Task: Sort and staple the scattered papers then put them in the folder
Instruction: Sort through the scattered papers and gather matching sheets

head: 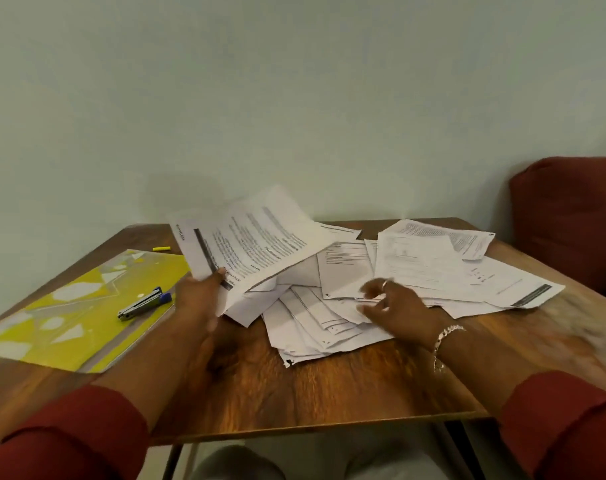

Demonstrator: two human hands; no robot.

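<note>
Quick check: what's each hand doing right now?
Left hand: grips a raised sheaf of papers.
Right hand: fingers loosely curled over the paper pile, gripping nothing visible.

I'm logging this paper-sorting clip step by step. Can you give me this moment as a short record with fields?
left hand: holds a raised sheaf of printed sheets
right hand: over the loose paper pile, fingers loosely curled, blurred
stapler: lies on the yellow folder, untouched
folder: flat on the wooden table, left of the pile
progress: papers unsorted, nothing in the folder
</note>
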